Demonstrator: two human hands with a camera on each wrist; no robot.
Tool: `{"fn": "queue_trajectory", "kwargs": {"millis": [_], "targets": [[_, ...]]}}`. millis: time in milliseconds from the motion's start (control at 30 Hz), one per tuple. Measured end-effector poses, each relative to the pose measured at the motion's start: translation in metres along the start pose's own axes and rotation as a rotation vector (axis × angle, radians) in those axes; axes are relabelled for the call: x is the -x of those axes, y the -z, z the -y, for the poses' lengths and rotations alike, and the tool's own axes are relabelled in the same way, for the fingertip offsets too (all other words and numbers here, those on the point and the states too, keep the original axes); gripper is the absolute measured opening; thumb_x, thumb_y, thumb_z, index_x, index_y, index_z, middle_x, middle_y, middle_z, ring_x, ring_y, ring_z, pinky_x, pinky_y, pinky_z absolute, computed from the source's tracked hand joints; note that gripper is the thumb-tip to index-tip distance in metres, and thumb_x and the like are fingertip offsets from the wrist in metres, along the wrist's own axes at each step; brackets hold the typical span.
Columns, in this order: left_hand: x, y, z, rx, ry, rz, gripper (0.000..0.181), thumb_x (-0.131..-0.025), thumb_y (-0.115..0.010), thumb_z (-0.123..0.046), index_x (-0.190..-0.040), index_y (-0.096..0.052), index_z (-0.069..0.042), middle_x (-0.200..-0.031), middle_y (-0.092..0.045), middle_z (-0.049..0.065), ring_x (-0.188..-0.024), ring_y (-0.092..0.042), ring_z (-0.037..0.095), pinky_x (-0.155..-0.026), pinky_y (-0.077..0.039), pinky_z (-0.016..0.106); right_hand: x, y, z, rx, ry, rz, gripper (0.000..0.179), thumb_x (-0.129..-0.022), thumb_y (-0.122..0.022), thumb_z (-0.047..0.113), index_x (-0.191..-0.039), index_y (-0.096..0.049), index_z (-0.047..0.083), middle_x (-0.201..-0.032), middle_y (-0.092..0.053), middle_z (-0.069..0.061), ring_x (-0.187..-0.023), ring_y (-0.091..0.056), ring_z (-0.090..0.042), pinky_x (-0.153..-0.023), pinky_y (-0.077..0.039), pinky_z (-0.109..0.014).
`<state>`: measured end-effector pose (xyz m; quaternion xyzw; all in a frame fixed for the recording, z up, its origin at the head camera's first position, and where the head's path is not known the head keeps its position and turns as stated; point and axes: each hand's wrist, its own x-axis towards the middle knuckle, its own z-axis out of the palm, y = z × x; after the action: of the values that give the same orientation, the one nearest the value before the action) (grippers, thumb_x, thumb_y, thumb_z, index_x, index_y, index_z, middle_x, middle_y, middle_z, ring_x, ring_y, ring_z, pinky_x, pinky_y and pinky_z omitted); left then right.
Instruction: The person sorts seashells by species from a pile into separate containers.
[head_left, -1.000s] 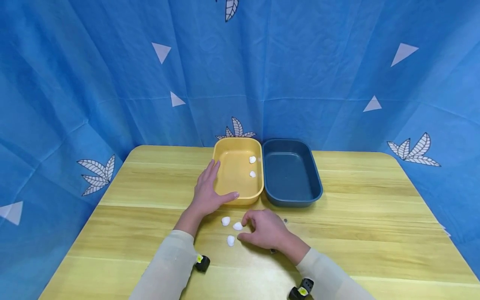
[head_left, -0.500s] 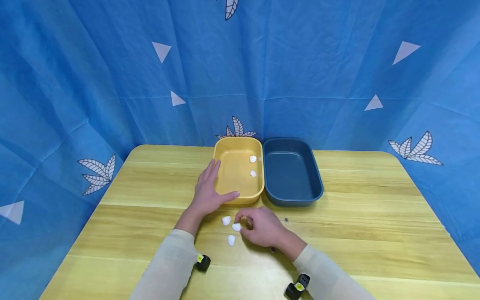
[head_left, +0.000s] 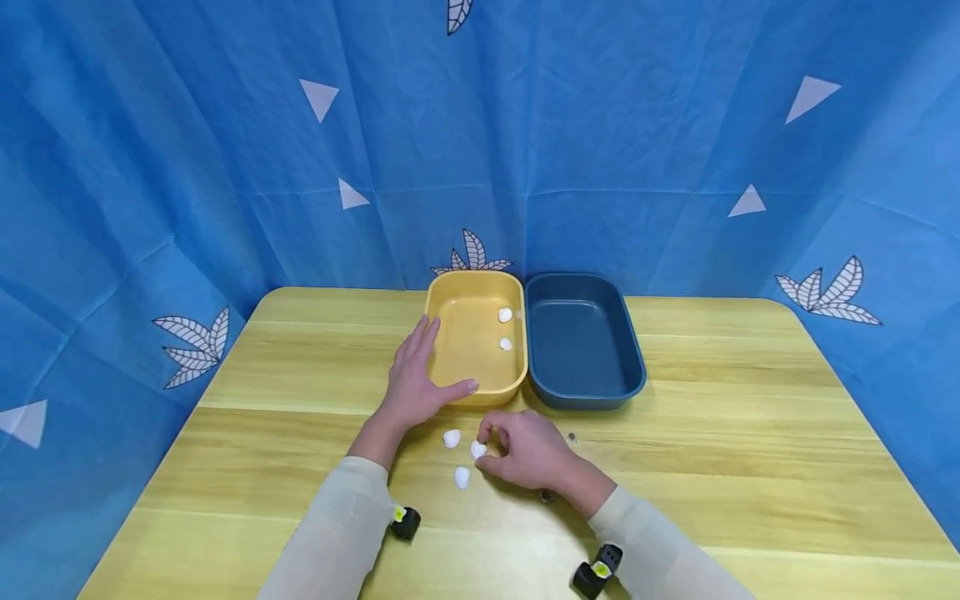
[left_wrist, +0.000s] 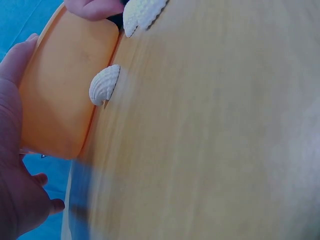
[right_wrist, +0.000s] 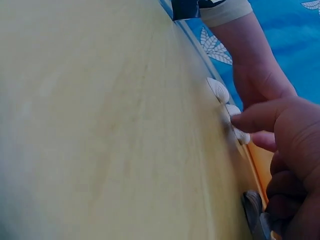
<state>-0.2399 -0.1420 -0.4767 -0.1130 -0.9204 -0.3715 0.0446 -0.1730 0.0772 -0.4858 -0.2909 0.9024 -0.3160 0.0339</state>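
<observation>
My left hand (head_left: 412, 387) rests with spread fingers against the left and front sides of the yellow bin (head_left: 468, 358). Two white shells lie in that bin, one a white shell (head_left: 506, 343) near its right wall. With thumb and forefinger, my right hand (head_left: 531, 450) pinches a white seashell (head_left: 478, 450) low over the table. Two more sit close by: a white shell (head_left: 452, 438) behind and a white shell (head_left: 462, 477) in front. The left wrist view shows a ribbed white shell (left_wrist: 105, 85) beside the bin.
A dark blue bin (head_left: 588, 400) stands against the yellow one's right side. Small dark pieces, one a grey shell (right_wrist: 252, 206) in the right wrist view, lie near my right hand. A blue curtain (head_left: 637, 150) hangs behind the wooden table (head_left: 735, 467).
My right hand has closed its thumb and forefinger on the middle white shell, which has shifted slightly to the right. The left hand has stayed on the yellow bin.
</observation>
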Motion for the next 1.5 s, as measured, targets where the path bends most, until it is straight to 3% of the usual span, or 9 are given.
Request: {"fn": "queue_trajectory", "kwargs": {"millis": [367,600,800,1167,1500], "targets": [[0.0,0.0,0.0,0.0,-0.006,-0.007,0.118,-0.072,-0.076,-0.07,-0.162,-0.014,-0.026,-0.167,-0.003,-0.006,-0.148,-0.009,0.038,-0.113,-0.011,0.063,-0.008,0.009,-0.004,-0.014,0.054,0.175,0.028,-0.082,-0.079,0.022,-0.106,-0.066,0.025,-0.056,-0.044,0.013,-0.052,-0.04,-0.003,-0.049,-0.034,-0.024],[0.0,0.0,0.0,0.003,0.005,-0.001,0.118,-0.071,-0.076,-0.071,-0.162,-0.013,-0.028,-0.166,-0.003,-0.007,-0.149,-0.008,0.036,-0.114,-0.013,0.061,-0.01,0.011,-0.005,-0.027,0.089,0.2,0.022,-0.084,-0.079,0.021,-0.101,-0.064,0.023,-0.057,-0.044,0.013,-0.052,-0.041,-0.004,-0.048,-0.033,-0.026],[0.0,0.0,0.0,0.001,0.006,0.003,0.118,-0.072,-0.075,-0.071,-0.162,-0.015,-0.024,-0.167,-0.003,-0.006,-0.149,-0.009,0.036,-0.114,-0.013,0.061,-0.009,0.013,-0.005,-0.036,0.07,0.216,0.021,-0.085,-0.079,0.026,-0.099,-0.064,0.022,-0.055,-0.043,0.013,-0.051,-0.041,-0.003,-0.049,-0.033,-0.025],[0.0,0.001,-0.003,-0.005,0.004,0.002,0.119,-0.072,-0.077,-0.069,-0.162,-0.015,-0.022,-0.167,-0.004,-0.004,-0.148,-0.009,0.036,-0.114,-0.013,0.061,-0.003,0.017,-0.005,-0.115,0.039,0.168,0.018,-0.085,-0.08,0.028,-0.095,-0.065,0.024,-0.055,-0.044,0.011,-0.051,-0.041,-0.004,-0.05,-0.035,-0.025],[0.0,0.001,-0.003,-0.006,-0.004,0.002,0.118,-0.073,-0.077,-0.068,-0.162,-0.014,-0.024,-0.167,-0.004,-0.004,-0.148,-0.009,0.037,-0.113,-0.012,0.063,-0.001,0.037,0.001,-0.164,0.072,0.063,0.021,-0.086,-0.08,0.025,-0.1,-0.064,0.021,-0.054,-0.036,0.011,-0.05,-0.035,-0.004,-0.05,-0.034,-0.025]]}}
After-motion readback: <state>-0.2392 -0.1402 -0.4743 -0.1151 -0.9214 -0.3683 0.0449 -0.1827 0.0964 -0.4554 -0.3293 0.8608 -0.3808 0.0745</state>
